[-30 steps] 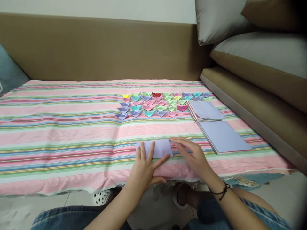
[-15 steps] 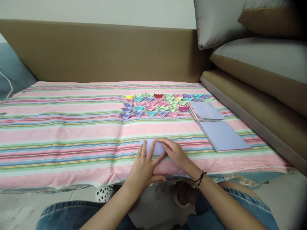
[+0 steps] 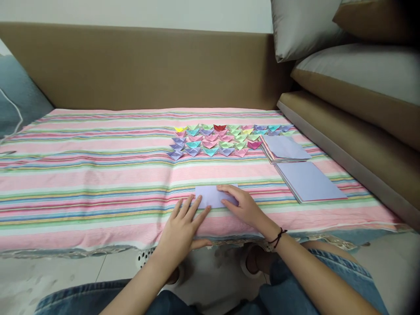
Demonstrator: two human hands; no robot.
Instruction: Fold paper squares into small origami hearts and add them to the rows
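Grey cushions point(image 3: 361, 68) beside striped cloth point(image 3: 98, 188)

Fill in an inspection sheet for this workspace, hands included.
Surface: striped cloth, lightly creased.
Work in hand: purple paper rectangle, lying flat between the hands.
Other paper: folded paper boats of many colours in rows; two paper stacks on the right, purple sheets on top.
Clutter: small dark object at the left edge, too small to identify.
Left hand: fingers spread, fingertips at the paper's near left part.
Right hand: fingers on the paper's right part; dark bracelet on the wrist.
Cables: thin white line at far left, possibly a cord.
Surroundings: brown backrest behind; cushions piled right.
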